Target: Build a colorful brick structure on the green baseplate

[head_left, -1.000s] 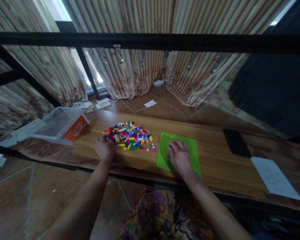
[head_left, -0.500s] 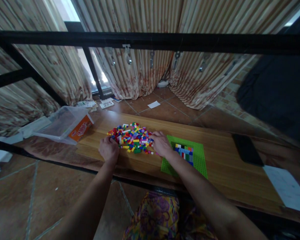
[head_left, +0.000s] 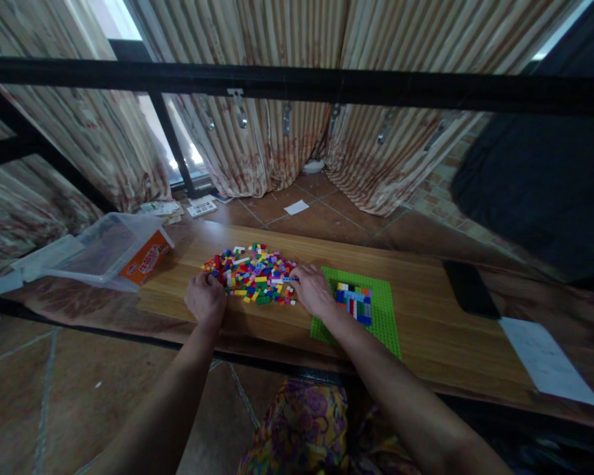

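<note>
A pile of small colourful toy bricks [head_left: 257, 274] lies loose on the wooden board. At its left edge is my left hand [head_left: 205, 297], fingers curled together; whatever they pinch is hidden. My right hand [head_left: 311, 289] is at the right edge of the pile, with a thin blue toy brick [head_left: 290, 279] between thumb and fingers. Beneath my right wrist lies a green baseplate [head_left: 386, 316], partly covered by the forearm. A block of bricks in several colours [head_left: 359, 303] is fixed on that plate, blue, white, red and green among them.
A clear plastic box [head_left: 103, 254] with an orange label stands at the left end of the wooden board [head_left: 435, 343]. To the right lie a dark phone [head_left: 470, 290] and a white sheet [head_left: 549, 359]. A black metal bar [head_left: 297, 82] crosses in front of striped curtains [head_left: 277, 145].
The view has shifted slightly, so most things appear further left. My right hand has drawn back a little from the pile, and the blue toy brick now shows at its fingertips.
</note>
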A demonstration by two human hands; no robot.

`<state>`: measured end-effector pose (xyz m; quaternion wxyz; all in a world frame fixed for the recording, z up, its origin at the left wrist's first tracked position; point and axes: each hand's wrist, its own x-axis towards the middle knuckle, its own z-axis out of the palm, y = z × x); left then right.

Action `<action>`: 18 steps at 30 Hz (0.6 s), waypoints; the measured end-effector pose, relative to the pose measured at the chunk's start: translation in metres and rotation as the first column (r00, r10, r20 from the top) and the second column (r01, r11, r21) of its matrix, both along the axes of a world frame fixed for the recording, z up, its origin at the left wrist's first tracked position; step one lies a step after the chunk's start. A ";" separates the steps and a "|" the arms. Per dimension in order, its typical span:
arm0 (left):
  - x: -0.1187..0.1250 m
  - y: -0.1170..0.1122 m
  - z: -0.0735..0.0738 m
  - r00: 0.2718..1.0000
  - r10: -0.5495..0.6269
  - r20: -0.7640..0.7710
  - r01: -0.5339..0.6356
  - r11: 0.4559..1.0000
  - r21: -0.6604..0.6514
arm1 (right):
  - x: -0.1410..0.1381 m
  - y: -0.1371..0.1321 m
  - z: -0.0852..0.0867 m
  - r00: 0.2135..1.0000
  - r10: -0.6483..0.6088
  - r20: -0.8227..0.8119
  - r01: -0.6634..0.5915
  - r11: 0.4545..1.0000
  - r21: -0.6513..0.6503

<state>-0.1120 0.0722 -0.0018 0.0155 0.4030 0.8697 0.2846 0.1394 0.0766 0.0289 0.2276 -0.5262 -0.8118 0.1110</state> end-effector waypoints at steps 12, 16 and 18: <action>-0.001 0.001 0.002 1.000 -0.012 0.009 0.012 1.000 -0.002 | 0.042 -0.086 -0.011 0.456 -0.411 -0.789 0.111 0.906 -0.407; 0.000 0.000 0.004 1.000 -0.007 0.013 0.007 1.000 -0.014 | 0.082 -0.095 -0.015 0.320 -0.542 -0.777 0.204 0.840 -0.503; 0.001 0.000 0.005 1.000 -0.007 0.009 0.007 1.000 -0.004 | 0.098 -0.096 -0.018 0.316 -0.556 -0.769 0.264 0.830 -0.491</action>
